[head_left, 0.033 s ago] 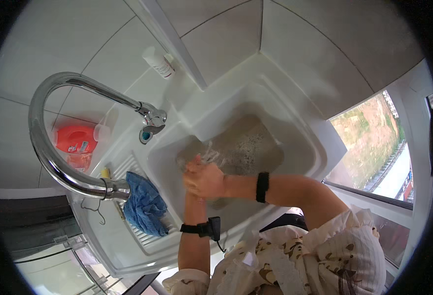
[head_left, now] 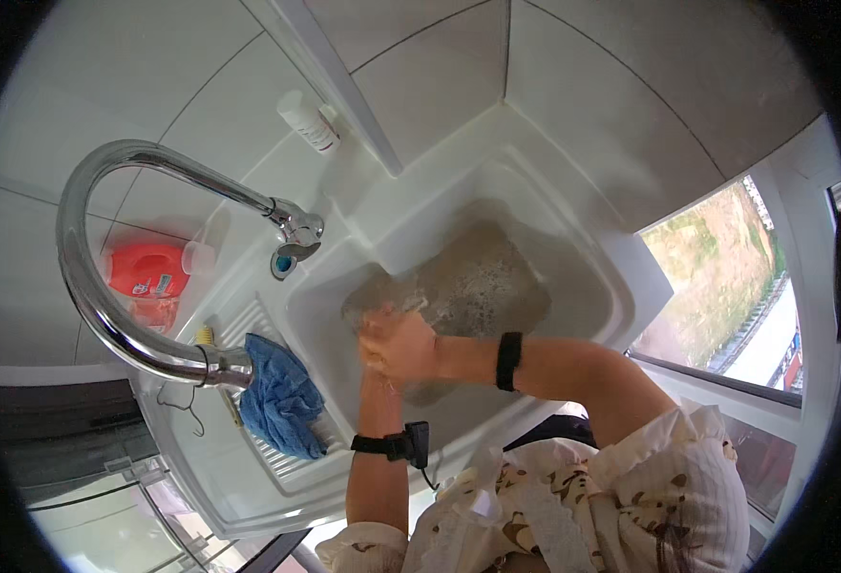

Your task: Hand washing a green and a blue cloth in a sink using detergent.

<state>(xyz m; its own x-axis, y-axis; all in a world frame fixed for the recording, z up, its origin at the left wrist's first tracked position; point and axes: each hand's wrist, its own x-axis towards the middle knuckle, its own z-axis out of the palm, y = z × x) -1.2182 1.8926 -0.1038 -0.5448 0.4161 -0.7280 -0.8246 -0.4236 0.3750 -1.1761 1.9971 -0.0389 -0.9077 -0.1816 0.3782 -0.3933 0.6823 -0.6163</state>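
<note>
Both hands are pressed together over the left part of a white sink basin [head_left: 597,239]. My right hand [head_left: 409,348] reaches in from the right, its fingers closed across the left one. My left hand [head_left: 375,327] comes up from below and is mostly covered by the right; its fingers look curled. Whatever lies between the hands is hidden. A pale wet patch [head_left: 411,301] shows just beyond the fingers, too blurred to name. Murky grey water [head_left: 502,277] with foam on it fills the bottom of the basin.
A curved chrome faucet [head_left: 82,258] arches over the left side. A blue cloth [head_left: 282,396] lies on the ribbed drainboard [head_left: 266,320]. Behind stand a red detergent container [head_left: 148,270] and a white bottle [head_left: 308,121]. A wire hook [head_left: 191,413] hangs below the faucet. A window [head_left: 716,286] is at right.
The pale streaks beyond the fingers show less now. My hands have shifted slightly together, and the foam on the water has spread a little differently. The forearms are nearly where they were.
</note>
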